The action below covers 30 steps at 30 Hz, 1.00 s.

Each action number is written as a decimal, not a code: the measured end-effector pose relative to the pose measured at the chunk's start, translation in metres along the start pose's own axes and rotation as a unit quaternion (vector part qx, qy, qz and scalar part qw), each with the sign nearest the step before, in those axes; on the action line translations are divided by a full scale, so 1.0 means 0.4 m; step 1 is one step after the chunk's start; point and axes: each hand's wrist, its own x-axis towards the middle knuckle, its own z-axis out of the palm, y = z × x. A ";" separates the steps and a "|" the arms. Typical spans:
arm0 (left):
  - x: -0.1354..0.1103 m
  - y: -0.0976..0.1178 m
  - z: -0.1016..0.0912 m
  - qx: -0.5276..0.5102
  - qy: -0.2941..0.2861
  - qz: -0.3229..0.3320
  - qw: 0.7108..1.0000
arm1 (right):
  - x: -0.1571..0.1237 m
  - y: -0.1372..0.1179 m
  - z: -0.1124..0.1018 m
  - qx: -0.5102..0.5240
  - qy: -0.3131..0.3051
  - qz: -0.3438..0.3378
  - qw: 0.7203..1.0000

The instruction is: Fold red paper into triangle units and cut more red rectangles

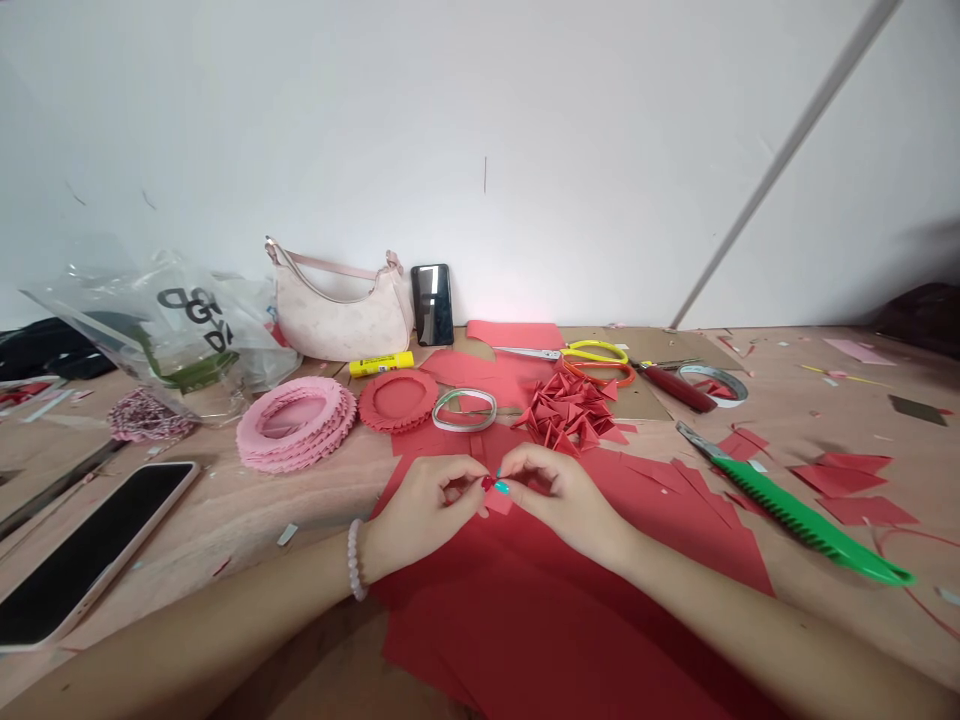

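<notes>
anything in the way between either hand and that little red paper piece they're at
Nothing visible: the left hand and right hand both have their fingertips on the small red paper piece. The red paper sheets lie beneath, and the pile of folded red paper pieces sits beyond the right hand.

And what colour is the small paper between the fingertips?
Red; the small paper shows best in the head view.

Held piece [500, 500] and sheets [570, 630]: listed as matt paper. Knife handle [810, 519]: ribbed plastic. Leaning phone [433, 305]: glossy screen recorded. Tabletop [315, 495]: wood grain noted. Carrier bag [262, 345]: crinkled, translucent plastic seen. Scissor blades [532, 352]: metal.
</notes>
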 end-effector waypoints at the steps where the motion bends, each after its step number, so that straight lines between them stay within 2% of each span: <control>1: -0.001 -0.001 0.000 0.008 0.006 0.003 1.000 | 0.000 -0.001 0.000 0.005 0.002 -0.002 1.000; 7: -0.008 -0.005 0.000 0.043 0.072 0.038 0.996 | -0.001 -0.001 -0.004 0.011 0.005 0.014 1.000; 11: -0.012 -0.002 0.001 0.064 0.072 0.061 0.993 | 0.001 -0.004 -0.004 0.029 0.027 0.008 0.999; 16: -0.013 -0.001 0.001 0.085 0.085 0.098 0.988 | -0.001 -0.018 0.004 0.058 0.011 0.007 0.998; 20: -0.017 -0.003 0.006 0.080 0.085 0.094 0.989 | -0.010 -0.027 0.010 0.085 -0.015 0.015 0.996; 23: -0.018 -0.004 0.009 0.063 0.078 0.076 0.992 | -0.010 -0.025 0.009 0.070 -0.005 0.006 0.997; 26: -0.012 -0.007 0.006 -0.015 0.026 0.020 0.999 | -0.005 -0.018 0.002 0.055 0.006 -0.011 0.998; 28: -0.007 -0.010 0.001 -0.102 -0.056 -0.026 0.993 | -0.001 -0.012 -0.003 0.055 0.001 -0.013 0.998; 30: -0.003 -0.013 -0.005 -0.175 -0.126 -0.059 0.975 | 0.000 -0.008 -0.007 0.064 -0.018 -0.011 0.998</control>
